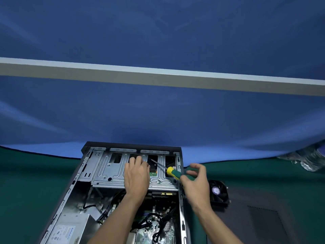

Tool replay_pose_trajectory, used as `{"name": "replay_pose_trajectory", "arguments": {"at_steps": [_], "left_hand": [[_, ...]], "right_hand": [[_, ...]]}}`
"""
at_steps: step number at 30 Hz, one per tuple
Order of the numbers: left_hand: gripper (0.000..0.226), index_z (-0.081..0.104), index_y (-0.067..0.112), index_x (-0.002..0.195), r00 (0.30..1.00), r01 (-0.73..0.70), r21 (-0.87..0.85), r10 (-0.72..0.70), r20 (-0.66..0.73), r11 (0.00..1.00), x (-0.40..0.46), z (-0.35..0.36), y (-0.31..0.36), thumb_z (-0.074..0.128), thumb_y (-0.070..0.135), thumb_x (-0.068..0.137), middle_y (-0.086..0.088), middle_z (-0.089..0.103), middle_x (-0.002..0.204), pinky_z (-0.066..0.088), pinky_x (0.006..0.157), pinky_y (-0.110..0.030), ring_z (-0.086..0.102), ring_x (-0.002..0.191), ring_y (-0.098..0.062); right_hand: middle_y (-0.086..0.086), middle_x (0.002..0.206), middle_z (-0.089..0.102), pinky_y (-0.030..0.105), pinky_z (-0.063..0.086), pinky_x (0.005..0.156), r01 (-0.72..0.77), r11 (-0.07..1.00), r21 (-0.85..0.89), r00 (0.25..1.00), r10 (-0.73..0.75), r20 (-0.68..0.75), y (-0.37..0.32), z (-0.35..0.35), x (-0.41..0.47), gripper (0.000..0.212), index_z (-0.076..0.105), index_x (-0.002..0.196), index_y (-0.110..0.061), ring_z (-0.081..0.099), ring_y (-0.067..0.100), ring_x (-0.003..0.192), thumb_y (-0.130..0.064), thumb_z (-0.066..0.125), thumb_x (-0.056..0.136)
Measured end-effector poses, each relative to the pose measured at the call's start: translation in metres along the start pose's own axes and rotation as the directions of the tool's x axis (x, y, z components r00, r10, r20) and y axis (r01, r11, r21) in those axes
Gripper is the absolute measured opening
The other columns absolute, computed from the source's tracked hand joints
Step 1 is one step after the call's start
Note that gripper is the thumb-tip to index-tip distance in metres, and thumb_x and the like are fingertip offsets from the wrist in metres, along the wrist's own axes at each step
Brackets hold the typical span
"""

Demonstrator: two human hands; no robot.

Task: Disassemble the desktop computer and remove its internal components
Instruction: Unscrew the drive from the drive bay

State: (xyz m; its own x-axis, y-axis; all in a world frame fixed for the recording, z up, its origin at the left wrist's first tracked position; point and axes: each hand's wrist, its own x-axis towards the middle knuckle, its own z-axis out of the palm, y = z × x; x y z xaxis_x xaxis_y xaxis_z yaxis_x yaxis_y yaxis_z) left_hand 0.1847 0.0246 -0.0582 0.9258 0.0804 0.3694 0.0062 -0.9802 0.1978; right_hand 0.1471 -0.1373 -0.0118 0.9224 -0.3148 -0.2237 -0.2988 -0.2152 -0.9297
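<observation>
Basically, computer case [112, 191] lies open on the table's near edge. Left hand [136, 175] rests fingers-down on the metal drive cage [105, 169], likely steadying it. Right hand [195, 182] loosely grips the screwdriver [173, 171], tip aimed into a cage slot. Removed fan [219, 192] sits just right of the case.

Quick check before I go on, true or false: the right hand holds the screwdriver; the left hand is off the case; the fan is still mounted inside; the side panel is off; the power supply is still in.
1. The right hand holds the screwdriver. True.
2. The left hand is off the case. False: it rests on the drive cage.
3. The fan is mounted inside. False: it lies on the table beside the case.
4. The case is open. True.
5. The power supply is in the case. True.
</observation>
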Motion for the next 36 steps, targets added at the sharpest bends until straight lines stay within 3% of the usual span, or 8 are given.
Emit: {"name": "replay_pose_trajectory", "arguments": {"at_steps": [4,6,8,11,15,23,32,36], "left_hand": [[0.014,0.071,0.009,0.073,0.998,0.009,0.010,-0.010,0.056,1.000,0.001,0.003,-0.001,0.082,0.016,0.069,-0.004,0.060,0.072,0.043,0.059,-0.035,0.053,0.069,-0.023],[0.014,0.067,0.015,0.094,0.990,0.033,0.053,-0.040,0.134,0.998,0.003,0.006,-0.002,0.062,0.027,0.088,0.000,0.061,0.089,0.038,0.071,-0.030,0.051,0.084,-0.018],[0.023,0.056,0.020,0.107,0.977,0.011,0.090,-0.029,0.209,0.996,0.006,0.010,-0.005,0.041,0.034,0.098,0.004,0.058,0.103,0.033,0.078,-0.028,0.047,0.094,-0.015],[0.021,0.046,0.018,0.113,0.959,-0.077,0.084,0.051,0.280,0.994,0.010,0.011,-0.007,0.033,0.027,0.100,0.000,0.056,0.111,0.036,0.081,-0.030,0.049,0.098,-0.019],[0.019,0.039,0.016,0.115,0.916,-0.122,0.089,0.077,0.394,0.989,0.017,0.007,-0.005,0.037,0.016,0.097,-0.005,0.052,0.115,0.039,0.075,-0.031,0.050,0.100,-0.022],[0.018,0.041,0.012,0.109,0.910,-0.120,0.087,0.074,0.408,0.989,0.021,0.009,-0.003,0.027,0.021,0.101,-0.006,0.055,0.107,0.039,0.066,-0.027,0.054,0.092,-0.020],[0.021,0.042,0.005,0.113,0.829,-0.325,0.349,0.087,0.553,0.879,0.027,0.008,0.003,0.045,0.012,0.093,-0.006,0.062,0.106,0.048,0.065,-0.024,0.066,0.093,-0.018],[0.018,0.045,0.005,0.111,0.826,-0.285,0.344,0.047,0.562,0.895,0.027,0.004,0.008,0.041,0.006,0.094,-0.005,0.065,0.104,0.049,0.067,-0.025,0.066,0.093,-0.018]], "right_hand": [[-0.009,0.112,0.048,0.017,0.035,0.077,0.186,0.916,-0.356,0.979,-0.143,0.145,0.015,-0.001,-0.005,0.046,0.043,0.118,-0.027,0.046,0.004,0.096,-0.013,0.064,0.081],[-0.009,0.115,0.041,0.019,0.034,0.081,0.294,0.723,-0.625,0.955,-0.207,0.210,0.019,0.002,-0.008,0.043,0.039,0.125,-0.024,0.037,0.007,0.100,-0.019,0.056,0.086],[-0.005,0.117,0.037,0.021,0.038,0.080,0.340,0.583,-0.738,0.939,-0.250,0.236,0.022,0.005,-0.012,0.036,0.037,0.125,-0.022,0.035,0.012,0.103,-0.024,0.047,0.090],[-0.002,0.117,0.036,0.025,0.042,0.078,0.340,0.534,-0.774,0.937,-0.261,0.232,0.024,0.008,-0.013,0.031,0.039,0.121,-0.020,0.038,0.016,0.102,-0.033,0.041,0.093],[0.001,0.121,0.034,0.026,0.044,0.077,0.308,0.498,-0.810,0.946,-0.249,0.207,0.026,0.012,-0.013,0.037,0.037,0.125,-0.019,0.041,0.018,0.105,-0.046,0.036,0.099],[0.002,0.121,0.033,0.026,0.048,0.080,0.304,0.517,-0.800,0.948,-0.245,0.202,0.027,0.012,-0.017,0.031,0.033,0.125,-0.019,0.043,0.018,0.106,-0.040,0.032,0.102],[0.006,0.123,0.034,0.028,0.048,0.079,0.313,0.521,-0.794,0.948,-0.227,0.224,0.030,0.014,-0.019,0.030,0.033,0.126,-0.016,0.046,0.021,0.104,-0.034,0.032,0.102],[0.005,0.122,0.032,0.029,0.047,0.077,0.318,0.521,-0.792,0.947,-0.221,0.235,0.031,0.013,-0.018,0.027,0.032,0.124,-0.017,0.046,0.022,0.103,-0.033,0.030,0.103]]}}
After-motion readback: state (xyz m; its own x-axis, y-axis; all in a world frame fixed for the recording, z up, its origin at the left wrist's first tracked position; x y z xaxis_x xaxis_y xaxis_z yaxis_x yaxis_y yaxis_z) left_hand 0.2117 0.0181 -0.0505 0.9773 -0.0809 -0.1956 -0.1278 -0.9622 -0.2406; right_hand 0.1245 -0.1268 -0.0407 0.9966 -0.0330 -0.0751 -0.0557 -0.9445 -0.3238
